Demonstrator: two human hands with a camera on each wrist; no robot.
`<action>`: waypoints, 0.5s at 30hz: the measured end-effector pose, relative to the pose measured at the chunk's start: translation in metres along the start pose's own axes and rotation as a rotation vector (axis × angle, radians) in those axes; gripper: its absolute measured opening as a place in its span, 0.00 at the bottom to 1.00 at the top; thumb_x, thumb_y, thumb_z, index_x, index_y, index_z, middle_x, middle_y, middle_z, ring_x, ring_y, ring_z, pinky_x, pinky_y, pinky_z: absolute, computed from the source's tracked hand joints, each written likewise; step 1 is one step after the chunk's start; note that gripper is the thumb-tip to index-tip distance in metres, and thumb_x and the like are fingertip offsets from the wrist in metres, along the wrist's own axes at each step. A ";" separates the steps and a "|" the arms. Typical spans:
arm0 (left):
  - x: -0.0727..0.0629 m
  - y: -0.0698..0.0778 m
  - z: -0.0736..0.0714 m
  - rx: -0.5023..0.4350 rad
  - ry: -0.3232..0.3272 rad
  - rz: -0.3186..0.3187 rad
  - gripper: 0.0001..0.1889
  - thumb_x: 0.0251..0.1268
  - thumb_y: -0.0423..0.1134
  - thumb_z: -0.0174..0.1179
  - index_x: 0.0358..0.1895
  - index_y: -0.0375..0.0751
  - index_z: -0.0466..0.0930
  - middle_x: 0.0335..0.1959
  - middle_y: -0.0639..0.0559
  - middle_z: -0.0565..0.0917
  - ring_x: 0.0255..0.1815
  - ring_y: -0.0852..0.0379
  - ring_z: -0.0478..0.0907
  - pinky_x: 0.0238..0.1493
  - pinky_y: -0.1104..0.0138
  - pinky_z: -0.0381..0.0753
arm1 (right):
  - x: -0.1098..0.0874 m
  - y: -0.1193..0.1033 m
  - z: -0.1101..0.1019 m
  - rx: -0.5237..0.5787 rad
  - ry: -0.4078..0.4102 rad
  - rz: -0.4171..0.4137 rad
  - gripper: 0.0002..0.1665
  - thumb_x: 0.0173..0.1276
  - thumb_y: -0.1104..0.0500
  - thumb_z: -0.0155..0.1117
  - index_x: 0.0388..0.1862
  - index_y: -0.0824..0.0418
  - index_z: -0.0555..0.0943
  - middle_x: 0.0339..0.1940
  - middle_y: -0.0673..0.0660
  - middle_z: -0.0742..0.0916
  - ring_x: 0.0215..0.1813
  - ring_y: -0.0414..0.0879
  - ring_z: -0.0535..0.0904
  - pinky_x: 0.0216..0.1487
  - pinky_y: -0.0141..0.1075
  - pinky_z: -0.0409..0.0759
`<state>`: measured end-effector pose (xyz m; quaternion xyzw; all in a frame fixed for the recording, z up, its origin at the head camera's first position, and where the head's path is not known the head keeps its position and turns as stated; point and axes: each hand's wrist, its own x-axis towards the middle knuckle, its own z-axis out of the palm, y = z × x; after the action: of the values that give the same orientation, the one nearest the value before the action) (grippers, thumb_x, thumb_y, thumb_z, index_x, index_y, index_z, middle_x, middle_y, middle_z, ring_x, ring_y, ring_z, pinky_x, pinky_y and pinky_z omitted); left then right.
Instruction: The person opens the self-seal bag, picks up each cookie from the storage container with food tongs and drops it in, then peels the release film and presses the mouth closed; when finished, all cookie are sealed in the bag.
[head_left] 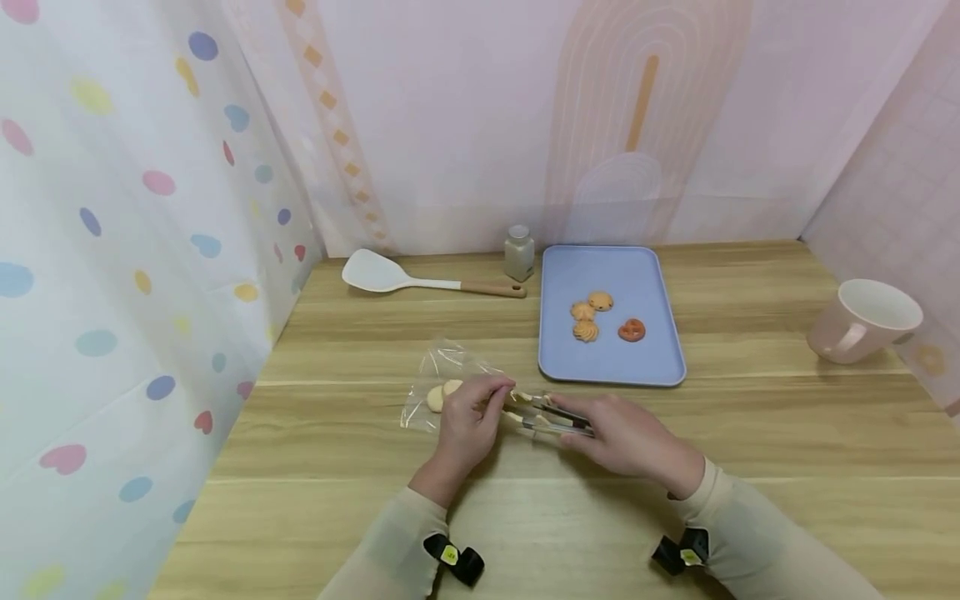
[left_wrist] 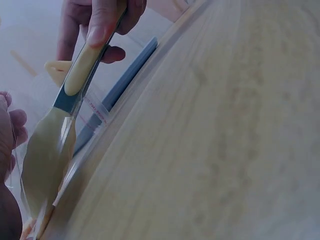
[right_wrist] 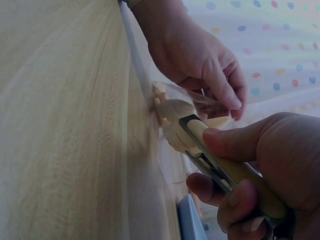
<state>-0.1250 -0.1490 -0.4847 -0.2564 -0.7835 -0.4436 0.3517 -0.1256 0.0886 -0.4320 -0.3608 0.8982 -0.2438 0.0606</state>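
My left hand (head_left: 467,423) pinches the edge of a clear plastic bag (head_left: 452,357) lying on the table. Round pale cookies (head_left: 436,399) show inside it, partly behind that hand. In my right hand (head_left: 628,435) I grip a pair of tongs (right_wrist: 202,134) with metal arms and cream-coloured tips. The tips point left, at the bag's mouth, with clear film around them in the left wrist view. They stand somewhat apart in the head view; whether anything lies between them I cannot tell.
Beyond my right hand lies a blue tray (head_left: 611,364) bearing several small cookies (head_left: 586,331), one pretzel-shaped. A white spatula (head_left: 377,272) with a wooden handle and a small glass jar (head_left: 519,253) stand along the back. At far right is a pink mug (head_left: 843,333).
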 end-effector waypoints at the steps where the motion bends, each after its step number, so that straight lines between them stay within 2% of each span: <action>1: 0.000 0.001 0.000 0.010 0.004 0.014 0.07 0.60 0.23 0.61 0.38 0.37 0.84 0.34 0.48 0.86 0.37 0.52 0.83 0.45 0.67 0.81 | 0.001 0.000 0.000 0.002 0.001 0.001 0.32 0.66 0.49 0.65 0.68 0.56 0.72 0.53 0.52 0.84 0.37 0.39 0.77 0.35 0.35 0.76; 4: 0.003 0.003 -0.001 0.060 0.007 0.074 0.06 0.62 0.25 0.60 0.38 0.37 0.84 0.34 0.49 0.85 0.37 0.53 0.82 0.43 0.67 0.80 | 0.001 0.000 0.000 0.003 0.002 0.001 0.32 0.66 0.50 0.66 0.68 0.56 0.72 0.52 0.52 0.84 0.34 0.38 0.75 0.33 0.33 0.74; 8: 0.007 0.007 -0.002 0.133 0.010 0.147 0.04 0.64 0.29 0.60 0.38 0.37 0.83 0.32 0.51 0.84 0.36 0.54 0.80 0.42 0.65 0.79 | 0.001 -0.002 0.000 -0.004 -0.004 0.009 0.33 0.66 0.49 0.66 0.68 0.56 0.72 0.53 0.52 0.84 0.37 0.38 0.77 0.35 0.35 0.75; 13: 0.008 0.009 -0.003 0.166 0.013 0.169 0.04 0.64 0.30 0.61 0.37 0.38 0.84 0.32 0.50 0.83 0.37 0.52 0.79 0.44 0.62 0.78 | -0.001 -0.004 0.000 -0.004 -0.016 0.016 0.34 0.65 0.49 0.66 0.68 0.55 0.71 0.55 0.52 0.83 0.38 0.38 0.77 0.36 0.35 0.75; 15: 0.009 0.008 -0.003 0.171 0.013 0.162 0.04 0.64 0.31 0.61 0.37 0.38 0.84 0.32 0.50 0.83 0.37 0.52 0.79 0.44 0.62 0.77 | -0.002 -0.005 -0.001 0.000 -0.014 0.005 0.34 0.65 0.49 0.67 0.69 0.55 0.71 0.57 0.52 0.82 0.42 0.38 0.78 0.39 0.36 0.77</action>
<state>-0.1234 -0.1472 -0.4726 -0.2851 -0.7929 -0.3468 0.4121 -0.1217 0.0874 -0.4288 -0.3605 0.8986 -0.2409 0.0672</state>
